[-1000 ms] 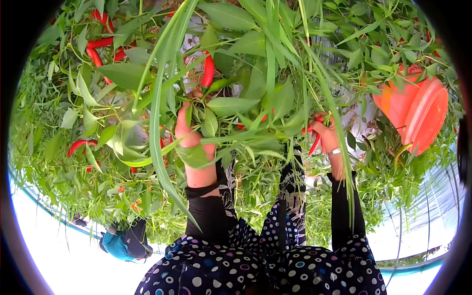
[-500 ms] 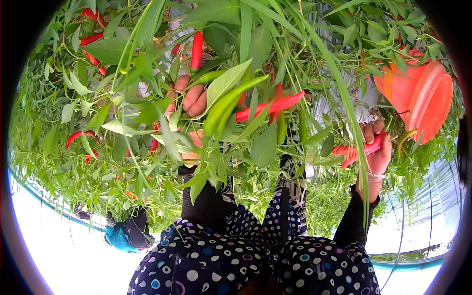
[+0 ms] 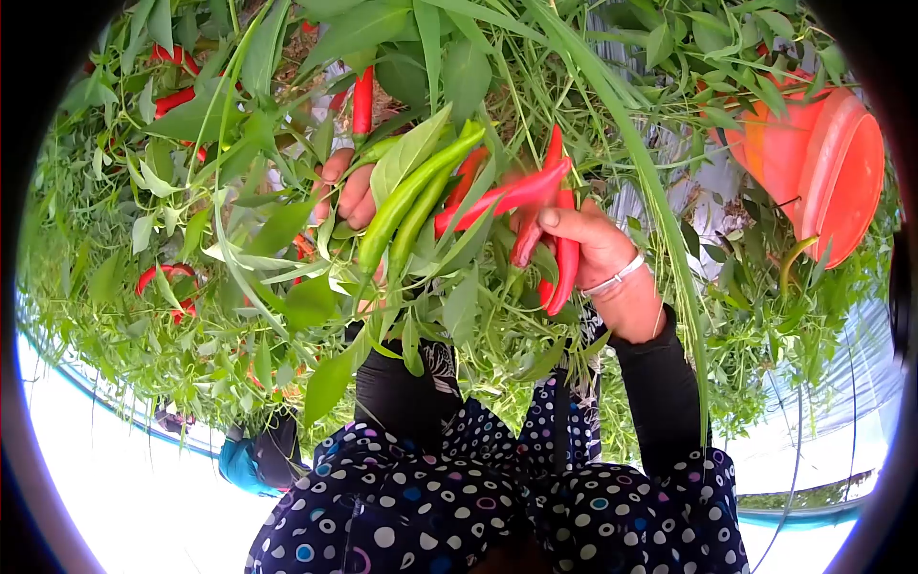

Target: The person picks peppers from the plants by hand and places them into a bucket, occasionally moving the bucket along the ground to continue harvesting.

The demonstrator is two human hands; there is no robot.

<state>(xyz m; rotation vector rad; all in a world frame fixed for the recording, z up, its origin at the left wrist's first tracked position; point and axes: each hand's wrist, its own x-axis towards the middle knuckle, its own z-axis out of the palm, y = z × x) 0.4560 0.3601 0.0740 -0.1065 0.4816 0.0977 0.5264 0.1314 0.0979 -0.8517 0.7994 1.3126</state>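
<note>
My right hand point(image 3: 612, 263), with a light band at the wrist, is closed around red chillies point(image 3: 566, 251) near the centre. Beside its thumb, another red chilli point(image 3: 507, 199) slants across the plant. Green chillies point(image 3: 411, 196) hang just left of that one. My left hand point(image 3: 350, 188) is among the leaves behind them; its bent fingertips show, while leaves cover the rest and whatever it may hold. Above it a red chilli point(image 3: 362, 100) points upward.
An orange-red bucket point(image 3: 813, 172) lies tilted among plants at the right. Long grass blades point(image 3: 636, 143) cross the view. More red chillies point(image 3: 164, 277) show at the left. A person in teal point(image 3: 251, 464) is in the background at the lower left.
My right hand has moved left, from near the bucket to the central chillies, still with red chillies in it. The plant's leaves and green chillies have shifted slightly left.
</note>
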